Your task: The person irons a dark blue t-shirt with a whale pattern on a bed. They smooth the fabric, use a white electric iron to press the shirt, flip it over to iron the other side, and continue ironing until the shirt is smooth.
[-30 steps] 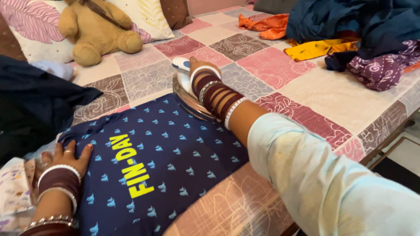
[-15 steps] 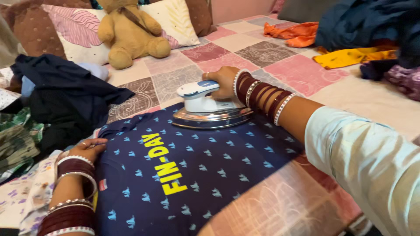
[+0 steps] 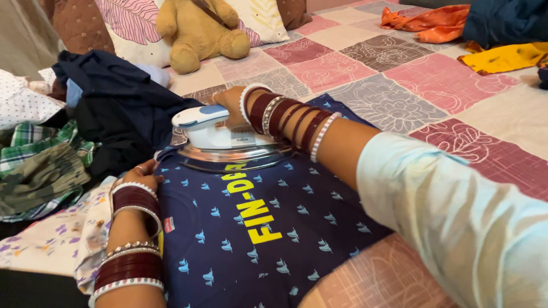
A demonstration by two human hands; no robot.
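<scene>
My right hand (image 3: pixel 231 105) is wrapped around the handle of the iron (image 3: pixel 225 140), fingers closed tight on it. The iron has a smooth white and blue top and a shiny metal bottom, pointed like a boat. It sits flat on the dark blue shirt (image 3: pixel 268 228), at the shirt's 12 o'clock edge, and it hides the tops of the yellow letters. The shirt is soft cloth with small light blue shapes all over it. It lies spread out on the bed (image 3: pixel 399 85), whose cover is made of pink, grey and cream squares with swirly patterns.

My left hand (image 3: pixel 142 171) rests at the shirt's 9 o'clock edge. My fingers curl under there, so I cannot tell if they pinch the cloth or just press on it. Hard, round bangles ring both my wrists.

At 10 o'clock there is a lumpy pile of clothes (image 3: pixel 85 125), dark and checked. A fuzzy tan teddy bear (image 3: pixel 197 31) sits at 12 o'clock, its head cut off by the top edge. My loose pale sleeve (image 3: pixel 456 211) is blurry at 4 o'clock.
</scene>
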